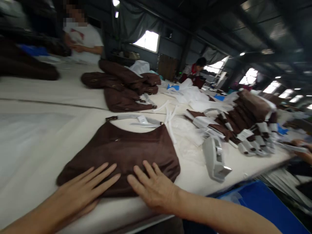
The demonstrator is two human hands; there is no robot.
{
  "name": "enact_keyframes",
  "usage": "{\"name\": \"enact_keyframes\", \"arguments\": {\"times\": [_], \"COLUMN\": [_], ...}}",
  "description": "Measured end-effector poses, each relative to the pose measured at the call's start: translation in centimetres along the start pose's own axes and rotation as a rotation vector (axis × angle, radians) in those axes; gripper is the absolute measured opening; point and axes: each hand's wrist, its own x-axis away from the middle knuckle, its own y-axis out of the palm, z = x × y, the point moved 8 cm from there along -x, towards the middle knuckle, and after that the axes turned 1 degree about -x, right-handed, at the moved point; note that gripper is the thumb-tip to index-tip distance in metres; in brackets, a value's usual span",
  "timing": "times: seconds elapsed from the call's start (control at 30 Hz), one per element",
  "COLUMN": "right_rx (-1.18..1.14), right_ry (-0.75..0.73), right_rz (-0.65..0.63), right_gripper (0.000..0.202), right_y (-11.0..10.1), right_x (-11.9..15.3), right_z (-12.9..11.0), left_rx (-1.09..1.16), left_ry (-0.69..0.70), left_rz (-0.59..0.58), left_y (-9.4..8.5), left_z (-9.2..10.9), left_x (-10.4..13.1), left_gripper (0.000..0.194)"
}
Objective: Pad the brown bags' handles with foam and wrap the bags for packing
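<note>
Brown shoulder bag (119,149) lies on table (192,177) left of the tape dispenser (210,161), left hand (85,185) and right hand (157,188) flat on it, fingers extended, slightly parted, gripping nothing; probably soft, light, floppy, best lifted by its wrapped strap (127,117).

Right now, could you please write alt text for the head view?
A person's left hand and right hand lie on a brown bag on a pale table. A grey tape dispenser is to the right; more brown bags lie beyond.
</note>
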Motion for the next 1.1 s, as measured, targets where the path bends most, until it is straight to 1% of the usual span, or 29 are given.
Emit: {"name": "enact_keyframes", "arguments": {"times": [0.03, 0.07, 0.1, 0.13, 0.2, 0.27, 0.33, 0.37, 0.4, 0.43, 0.47, 0.5, 0.53, 0.57, 0.6, 0.63, 0.7, 0.77, 0.8, 0.83, 0.87, 0.93, 1.0, 1.07, 1.1], "right_rx": [-0.03, -0.049, -0.056, -0.048, -0.007, 0.031, 0.034, 0.017, -0.01, -0.042, -0.075, -0.107, -0.137, -0.162, -0.184, -0.205, -0.255, -0.304, -0.326, -0.345, -0.362, -0.392, -0.408, -0.416, -0.422], "right_ry": [-0.001, 0.008, 0.027, 0.054, 0.089, 0.08, 0.058, 0.052, 0.054, 0.059, 0.073, 0.092, 0.116, 0.143, 0.172, 0.199, 0.239, 0.272, 0.288, 0.303, 0.32, 0.352, 0.372, 0.375, 0.371], "right_rz": [-0.034, -0.055, -0.059, -0.045, 0.016, 0.079, 0.133, 0.153, 0.168, 0.177, 0.177, 0.167, 0.151, 0.132, 0.111, 0.09, 0.051, 0.029, 0.018, 0.006, -0.007, -0.03, -0.04, -0.034, -0.026], "right_gripper": [0.08, 0.087, 0.089, 0.088, 0.077, 0.064, 0.056, 0.053, 0.051, 0.05, 0.048, 0.047, 0.045, 0.044, 0.042, 0.04, 0.039, 0.037, 0.035, 0.034, 0.032, 0.029, 0.024, 0.02, 0.019], "right_y": [0.4, 0.7, 1.0, 1.3, 1.4, 1.2, 0.4, -0.3, -1.0, -1.7, -2.3, -2.8, -3.2, -3.4, -3.6, -3.8, -4.1, -4.9, -5.3, -5.8, -6.3, -7.2, -7.9, -8.3, -8.4], "right_x": [0.0, 0.0, 0.0, 0.0, -0.2, -0.5, -0.9, -1.2, -1.5, -1.7, -2.0, -2.2, -2.5, -2.6, -2.8, -2.9, -3.2, -3.7, -3.9, -4.2, -4.4, -4.9, -5.1, -5.2, -5.2], "right_z": [-0.3, -0.5, -0.4, -0.2, 0.5, 1.3, 2.4, 3.0, 3.7, 4.3, 4.9, 5.5, 6.1, 6.6, 7.0, 7.5, 8.3, 9.2, 9.7, 10.2, 10.8, 11.8, 12.5, 13.0, 13.1], "left_rx": [-0.02, -0.024, -0.004, 0.03, 0.099, 0.144, 0.176, 0.192, 0.208, 0.222, 0.231, 0.235, 0.239, 0.247, 0.258, 0.269, 0.254, 0.172, 0.126, 0.089, 0.064, 0.034, -0.004, -0.06, -0.089], "left_ry": [0.059, 0.072, 0.062, 0.039, 0.007, 0.019, 0.066, 0.068, 0.032, -0.047, -0.163, -0.295, -0.419, -0.506, -0.553, -0.563, -0.527, -0.501, -0.498, -0.494, -0.489, -0.468, -0.428, -0.382, -0.363], "left_rz": [-0.045, -0.116, -0.19, -0.241, -0.267, -0.238, -0.147, -0.069, 0.036, 0.165, 0.303, 0.435, 0.536, 0.579, 0.56, 0.487, 0.27, 0.083, 0.018, -0.041, -0.093, -0.161, -0.179, -0.158, -0.146], "left_y": [-0.3, -0.5, -0.7, -1.1, -2.5, -4.4, -7.0, -8.5, -10.1, -11.7, -13.1, -14.1, -14.4, -14.1, -13.1, -11.6, -7.6, -3.9, -2.5, -1.3, -0.5, 0.3, 0.2, -0.2, -0.4], "left_z": [0.7, 0.9, 0.9, 0.8, 0.5, 0.3, 0.4, 0.3, 0.0, -0.7, -1.5, -2.2, -2.6, -2.6, -2.2, -1.4, 0.7, 2.6, 3.3, 4.0, 4.5, 5.4, 5.9, 5.5, 5.0], "left_x": [0.4, 0.5, 0.3, -0.1, -1.4, -2.7, -3.3, -3.3, -3.0, -2.4, -1.5, -0.2, 1.1, 2.3, 2.9, 3.1, 2.7, 1.8, 1.2, 0.6, 0.0, -1.2, -2.0, -2.3, -2.4], "left_gripper": [0.074, 0.075, 0.075, 0.072, 0.066, 0.061, 0.05, 0.045, 0.041, 0.038, 0.036, 0.033, 0.031, 0.029, 0.028, 0.027, 0.028, 0.038, 0.043, 0.044, 0.04, 0.035, 0.038, 0.037, 0.036]}}
